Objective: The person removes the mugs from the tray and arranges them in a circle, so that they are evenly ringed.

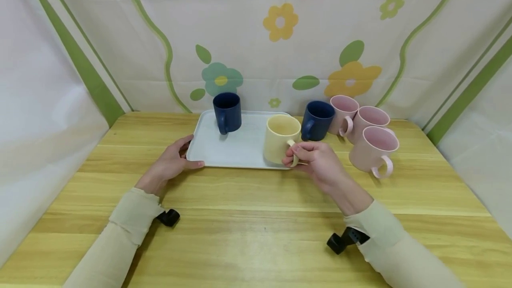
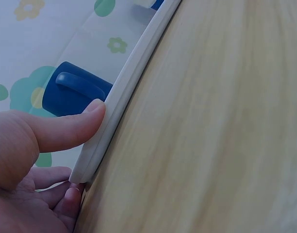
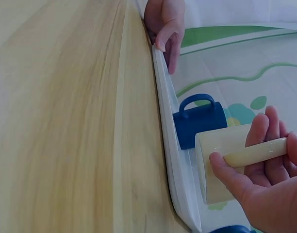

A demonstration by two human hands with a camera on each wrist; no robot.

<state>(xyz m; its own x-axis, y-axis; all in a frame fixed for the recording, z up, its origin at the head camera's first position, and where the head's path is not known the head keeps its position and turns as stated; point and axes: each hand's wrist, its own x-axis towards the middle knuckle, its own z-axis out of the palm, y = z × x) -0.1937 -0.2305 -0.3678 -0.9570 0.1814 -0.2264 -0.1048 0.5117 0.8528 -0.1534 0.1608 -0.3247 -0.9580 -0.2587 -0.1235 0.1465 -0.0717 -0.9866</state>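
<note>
A white tray (image 1: 240,150) lies on the wooden table, a dark blue mug (image 1: 230,112) standing upright near its back left corner. At the tray's left end, my left hand (image 1: 172,159) grips the edge, thumb on the rim and the other fingers around the side and under it (image 2: 22,150). My right hand (image 1: 318,161) holds a cream-yellow mug (image 1: 280,139) by its handle, upright over the tray's right end. Whether its base touches the tray I cannot tell. In the right wrist view, fingers and thumb wrap the handle of the yellow mug (image 3: 221,179).
Right of the tray stands another dark blue mug (image 1: 318,121). Beside it are three pink mugs, one at the back (image 1: 342,112), one in the middle (image 1: 370,119) and one in front (image 1: 372,150). A flower-printed cloth (image 1: 248,48) hangs behind the table (image 1: 248,239).
</note>
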